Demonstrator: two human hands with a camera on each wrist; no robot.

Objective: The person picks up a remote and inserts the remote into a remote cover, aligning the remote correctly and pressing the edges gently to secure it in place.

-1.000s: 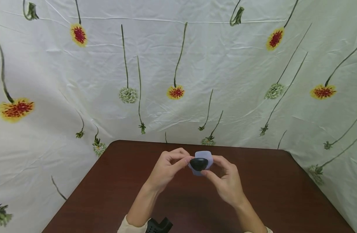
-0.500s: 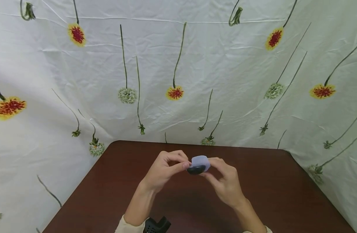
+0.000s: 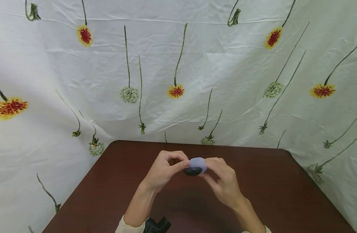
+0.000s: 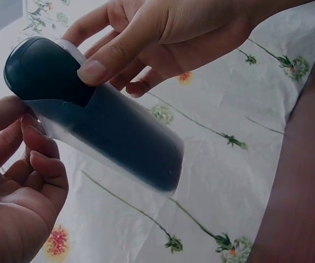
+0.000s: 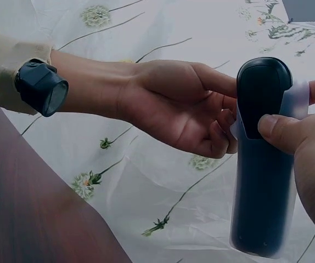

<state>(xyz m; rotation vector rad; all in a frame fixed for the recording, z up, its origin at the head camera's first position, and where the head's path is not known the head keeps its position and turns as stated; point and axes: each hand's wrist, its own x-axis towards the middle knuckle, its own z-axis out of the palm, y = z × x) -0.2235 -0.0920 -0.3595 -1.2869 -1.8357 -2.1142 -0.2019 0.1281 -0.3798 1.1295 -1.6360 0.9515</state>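
Note:
A black remote control (image 3: pixel 193 171), its rounded end bare, sits in a translucent pale sleeve (image 3: pixel 198 162) held up over the table. Through the sleeve (image 5: pixel 264 203), the rest of its long body shows dark in the right wrist view. My right hand (image 3: pixel 225 179) grips the sleeved remote, the thumb pressing on the black surface beside the sleeve's cut-out edge and the fingers around the far side. From the other side, my left hand (image 3: pixel 165 170) pinches the sleeve's edge near the bare end; its fingertips are partly hidden behind the sleeve in the left wrist view.
The dark brown table (image 3: pixel 131 200) lies under both hands. Behind and beside it hangs a white cloth (image 3: pixel 155 64) printed with flowers. A black wrist camera (image 3: pixel 157 225) is strapped at my left cuff.
The remote and sleeve have tipped, so the black end faces lower and appears narrower. They have shifted slightly down and left, and both hands have kept their hold.

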